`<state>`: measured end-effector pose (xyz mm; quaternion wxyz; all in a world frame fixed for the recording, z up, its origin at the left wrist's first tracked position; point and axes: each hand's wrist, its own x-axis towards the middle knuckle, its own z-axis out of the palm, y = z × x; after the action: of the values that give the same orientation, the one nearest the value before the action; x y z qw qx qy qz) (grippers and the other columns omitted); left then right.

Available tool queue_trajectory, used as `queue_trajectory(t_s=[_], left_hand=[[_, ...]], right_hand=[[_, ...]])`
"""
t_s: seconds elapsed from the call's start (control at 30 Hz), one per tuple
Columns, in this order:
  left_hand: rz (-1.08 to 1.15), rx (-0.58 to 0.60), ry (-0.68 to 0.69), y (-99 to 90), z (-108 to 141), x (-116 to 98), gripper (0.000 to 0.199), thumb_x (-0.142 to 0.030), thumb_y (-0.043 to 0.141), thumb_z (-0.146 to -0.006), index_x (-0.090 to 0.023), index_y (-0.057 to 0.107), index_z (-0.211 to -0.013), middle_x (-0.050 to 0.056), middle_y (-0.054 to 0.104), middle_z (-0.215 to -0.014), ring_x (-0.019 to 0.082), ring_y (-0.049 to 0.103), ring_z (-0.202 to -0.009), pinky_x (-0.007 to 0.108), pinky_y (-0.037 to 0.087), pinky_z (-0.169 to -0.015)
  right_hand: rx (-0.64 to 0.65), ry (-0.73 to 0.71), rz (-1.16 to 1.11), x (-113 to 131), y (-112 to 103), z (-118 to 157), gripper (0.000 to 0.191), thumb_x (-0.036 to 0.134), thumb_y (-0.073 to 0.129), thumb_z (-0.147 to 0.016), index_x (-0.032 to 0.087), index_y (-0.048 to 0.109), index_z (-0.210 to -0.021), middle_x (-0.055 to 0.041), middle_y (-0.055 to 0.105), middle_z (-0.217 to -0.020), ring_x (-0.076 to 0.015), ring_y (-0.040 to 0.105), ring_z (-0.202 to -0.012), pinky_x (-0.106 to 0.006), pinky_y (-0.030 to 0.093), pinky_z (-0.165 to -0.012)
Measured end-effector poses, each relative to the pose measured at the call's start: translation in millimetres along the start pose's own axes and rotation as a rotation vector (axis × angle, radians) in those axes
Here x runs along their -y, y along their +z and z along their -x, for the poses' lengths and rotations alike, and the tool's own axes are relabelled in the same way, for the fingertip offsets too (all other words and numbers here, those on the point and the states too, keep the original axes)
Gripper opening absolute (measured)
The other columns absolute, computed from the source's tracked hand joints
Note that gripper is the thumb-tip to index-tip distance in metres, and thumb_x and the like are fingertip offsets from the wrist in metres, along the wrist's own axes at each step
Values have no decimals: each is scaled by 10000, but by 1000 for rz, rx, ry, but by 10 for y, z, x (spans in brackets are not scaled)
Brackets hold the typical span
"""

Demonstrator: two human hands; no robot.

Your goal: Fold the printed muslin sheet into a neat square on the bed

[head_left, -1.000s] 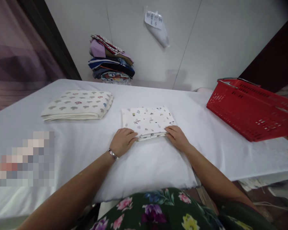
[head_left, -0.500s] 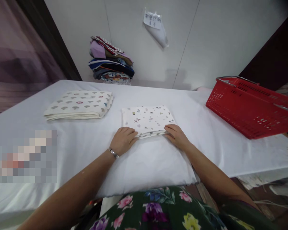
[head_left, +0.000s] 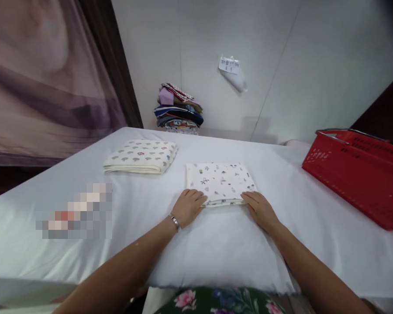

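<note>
A small folded white cloth with a scattered print lies flat on the white-covered table. At its near left corner rests my left hand, which wears a metal band at the wrist. My right hand touches the near right corner. The fingers of both hands lie over the folded near edge, and the thumbs sit in front of it. Farther back on the left is a larger folded cream cloth with a grey leaf-like print, touched by neither hand.
The white table cover is slightly creased. A red basket with metal handles stands at the right. Behind the table is a pile of folded fabrics. A blurred-out item lies at the left. A pinkish curtain hangs there.
The whole view has shifted, so things appear lower and farther right. Both hands remain at the near corners of the small cloth, which looks the same.
</note>
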<state>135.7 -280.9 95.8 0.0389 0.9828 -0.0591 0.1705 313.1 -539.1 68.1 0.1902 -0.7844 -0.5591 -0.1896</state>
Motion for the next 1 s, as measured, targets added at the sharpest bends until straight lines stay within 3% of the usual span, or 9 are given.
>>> queue_trajectory(t_s=[0.17, 0.37, 0.5, 0.63, 0.83, 1.0], left_hand=[[68, -88, 11, -26, 26, -3, 230, -324, 412, -882, -210, 597, -957, 50, 608, -968, 178, 503, -891, 356, 360, -805], [112, -108, -79, 18, 24, -20, 272, -300, 402, -886, -193, 611, -746, 34, 594, -805, 158, 484, -773, 319, 363, -696], [160, -117, -77, 27, 37, -2, 267, -291, 410, -883, -200, 622, -749, 29, 591, -784, 153, 484, -766, 306, 366, -698], [169, -155, -106, 28, 40, -3, 272, -288, 392, -892, -199, 615, -762, 29, 594, -798, 148, 490, -764, 300, 364, -695], [108, -152, -131, 60, 17, -52, 271, -290, 400, -887, -186, 592, -728, 40, 584, -791, 157, 482, -764, 315, 349, -673], [120, -128, -133, 82, 32, -52, 267, -288, 416, -879, -181, 588, -706, 43, 572, -771, 160, 480, -754, 320, 349, -668]], right_hand=[[63, 53, -74, 12, -75, -26, 367, 150, 415, -838, 213, 564, -1167, -77, 583, -1176, -232, 520, -1088, -477, 400, -961], [116, 123, -196, 213, -153, -289, 343, 302, 462, -865, 247, 553, -1191, -63, 537, -1257, -245, 455, -1194, -507, 334, -1026], [292, 28, -223, 373, -105, -479, 404, 394, 481, -861, 248, 526, -1234, -66, 521, -1276, -263, 453, -1200, -482, 415, -962], [284, -3, -286, 417, -44, -715, 310, 346, 429, -893, 278, 592, -1148, -35, 606, -1165, -250, 565, -1071, -430, 495, -869], [292, -66, -321, 556, 329, -1342, 321, 247, 372, -900, 247, 585, -1140, -28, 579, -1207, -203, 494, -1163, -375, 440, -951], [416, -79, -255, 741, 798, -1868, 399, 306, 406, -878, 172, 487, -1246, -107, 386, -1385, -242, 281, -1310, -444, 274, -1042]])
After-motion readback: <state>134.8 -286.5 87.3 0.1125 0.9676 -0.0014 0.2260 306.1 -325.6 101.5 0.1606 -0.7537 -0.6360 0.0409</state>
